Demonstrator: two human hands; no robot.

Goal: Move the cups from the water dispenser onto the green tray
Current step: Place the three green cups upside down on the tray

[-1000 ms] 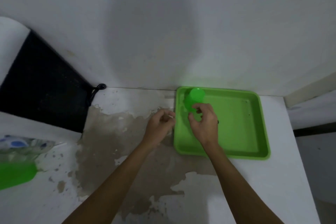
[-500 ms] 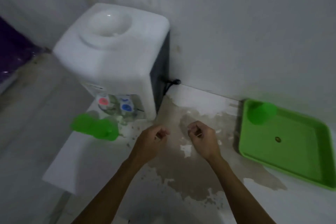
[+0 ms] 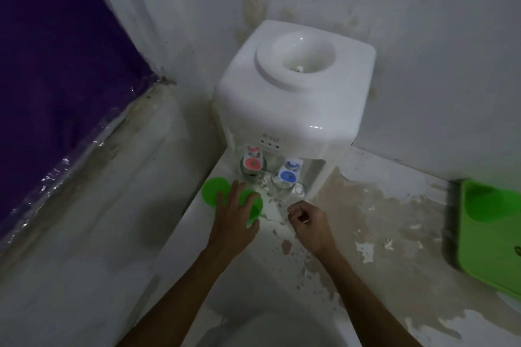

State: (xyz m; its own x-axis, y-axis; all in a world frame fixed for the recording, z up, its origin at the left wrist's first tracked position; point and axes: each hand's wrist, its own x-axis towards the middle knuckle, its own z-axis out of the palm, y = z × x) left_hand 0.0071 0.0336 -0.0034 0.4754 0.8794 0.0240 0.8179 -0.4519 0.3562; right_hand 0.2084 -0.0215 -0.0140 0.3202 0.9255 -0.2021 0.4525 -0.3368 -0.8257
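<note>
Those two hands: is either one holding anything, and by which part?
Nothing is clearly held. The left hand is spread open over a green cup by the dispenser; the right hand is an empty loose fist.

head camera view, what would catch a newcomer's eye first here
The white plastic water dispenser stands against the wall at centre, with red and blue taps underneath. In front of the taps sit two bright green plastic cups, and the open left hand reaches over the nearer one while the right hand is curled in a fist beside it. At the far right edge lies the green plastic tray, one green cup already on it.
</note>
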